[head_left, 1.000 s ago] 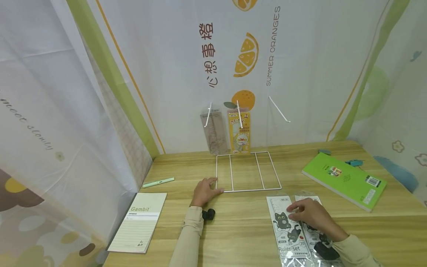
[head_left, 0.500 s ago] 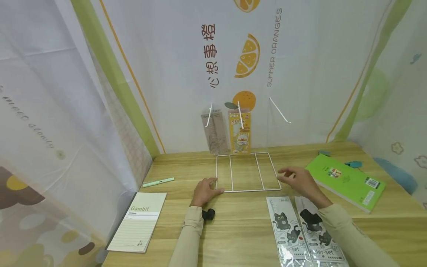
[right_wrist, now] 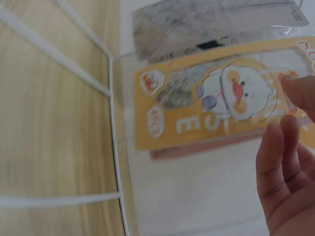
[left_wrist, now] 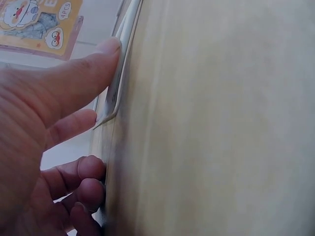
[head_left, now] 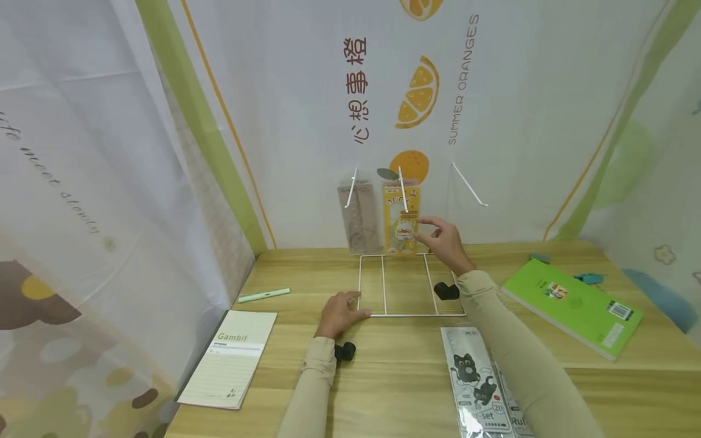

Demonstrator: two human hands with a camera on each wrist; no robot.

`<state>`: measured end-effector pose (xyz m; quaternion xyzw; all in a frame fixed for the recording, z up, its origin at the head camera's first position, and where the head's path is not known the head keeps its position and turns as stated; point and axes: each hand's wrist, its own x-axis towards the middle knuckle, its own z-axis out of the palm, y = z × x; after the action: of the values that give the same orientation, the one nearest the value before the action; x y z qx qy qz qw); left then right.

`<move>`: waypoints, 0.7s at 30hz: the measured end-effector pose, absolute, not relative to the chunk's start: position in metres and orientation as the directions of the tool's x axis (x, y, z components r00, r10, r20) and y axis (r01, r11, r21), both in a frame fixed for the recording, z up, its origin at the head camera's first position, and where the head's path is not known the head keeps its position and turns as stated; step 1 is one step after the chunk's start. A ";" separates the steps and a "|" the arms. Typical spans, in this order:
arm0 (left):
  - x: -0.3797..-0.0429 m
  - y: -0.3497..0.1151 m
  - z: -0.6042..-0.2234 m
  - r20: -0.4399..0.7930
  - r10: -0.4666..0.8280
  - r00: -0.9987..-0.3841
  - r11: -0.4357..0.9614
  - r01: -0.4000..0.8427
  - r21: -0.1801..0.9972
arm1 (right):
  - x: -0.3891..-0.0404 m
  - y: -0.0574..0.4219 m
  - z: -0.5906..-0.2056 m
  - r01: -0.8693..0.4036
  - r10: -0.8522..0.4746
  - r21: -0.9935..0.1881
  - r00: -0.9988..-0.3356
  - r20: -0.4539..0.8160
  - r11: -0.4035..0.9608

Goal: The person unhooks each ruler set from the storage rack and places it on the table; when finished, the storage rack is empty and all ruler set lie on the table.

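Behind, printed curtain (head_left: 306,109); wooden table (head_left: 394,377); left hand (head_left: 336,315) relaxed against rack (head_left: 411,316), right hand (head_left: 445,243) unclosed at duck packet (head_left: 401,229)

The rack (head_left: 408,315) stands between 1 notebook (head_left: 229,360), left, and 1 book (head_left: 572,309), right.

I observe a cream paper notebook (head_left: 232,377) lying flat near a slim mint-green pen (head_left: 264,295); opposite, a bright-green rectangular book (head_left: 575,310) beside small teal objects (head_left: 589,278); behind, hanging fruit-printed white fabric (head_left: 306,121).
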<state>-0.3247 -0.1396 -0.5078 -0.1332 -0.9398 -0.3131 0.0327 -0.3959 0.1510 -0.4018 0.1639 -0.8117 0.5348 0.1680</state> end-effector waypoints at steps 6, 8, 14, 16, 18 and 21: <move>-0.327 -0.137 -0.507 0.152 0.228 -0.962 0.771 0.274 0.575 | -0.406 0.137 -0.385 -0.435 -0.087 -0.840 -0.898 0.432 0.324; -0.327 -0.138 -0.506 0.150 0.225 -0.963 0.773 0.270 0.574 | -0.409 0.136 -0.382 -0.432 -0.087 -0.847 -0.900 0.427 0.311; -0.325 -0.138 -0.507 0.142 0.227 -0.963 0.776 0.267 0.572 | -0.411 0.134 -0.378 -0.422 -0.089 -0.858 -0.905 0.415 0.291; -0.325 -0.138 -0.508 0.139 0.225 -0.964 0.779 0.264 0.569 | -0.411 0.134 -0.378 -0.429 -0.088 -0.856 -0.902 0.423 0.287; -0.324 -0.138 -0.508 0.137 0.222 -0.965 0.784 0.261 0.563 | -0.412 0.133 -0.380 -0.440 -0.085 -0.853 -0.897 0.434 0.281; -0.324 -0.139 -0.508 0.135 0.220 -0.966 0.789 0.258 0.558 | -0.412 0.131 -0.381 -0.455 -0.071 -0.853 -0.889 0.453 0.254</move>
<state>-0.3241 -0.1393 -0.5076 -0.1264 -0.9452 -0.2993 0.0312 -0.4121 0.1313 -0.3813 0.1697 -0.7747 0.5866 0.1641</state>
